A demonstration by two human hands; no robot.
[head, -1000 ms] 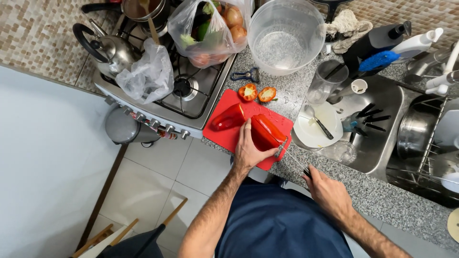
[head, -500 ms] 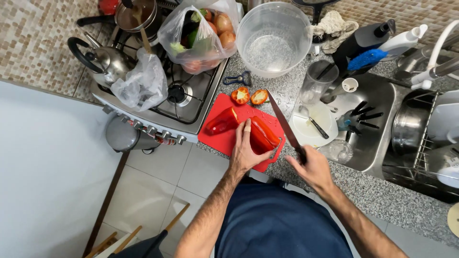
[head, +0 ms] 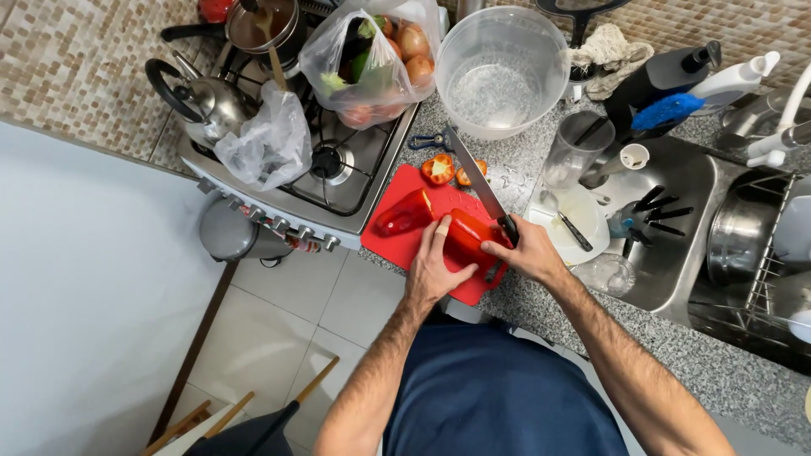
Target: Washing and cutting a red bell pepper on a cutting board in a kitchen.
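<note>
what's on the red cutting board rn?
On the red cutting board: two red pepper pieces. The left hand presses the nearer piece; the right hand holds a knife over it. Board under the hands is hidden.

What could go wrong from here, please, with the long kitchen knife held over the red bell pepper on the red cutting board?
1. The left hand presses the red bell pepper half beside the long kitchen knife in the right hand; one finger already wears a plaster, so a slip could nick the fingers.
2. The red cutting board sits at the edge of the speckled granite counter, one corner seemingly overhanging; pressure might tip it.
</note>
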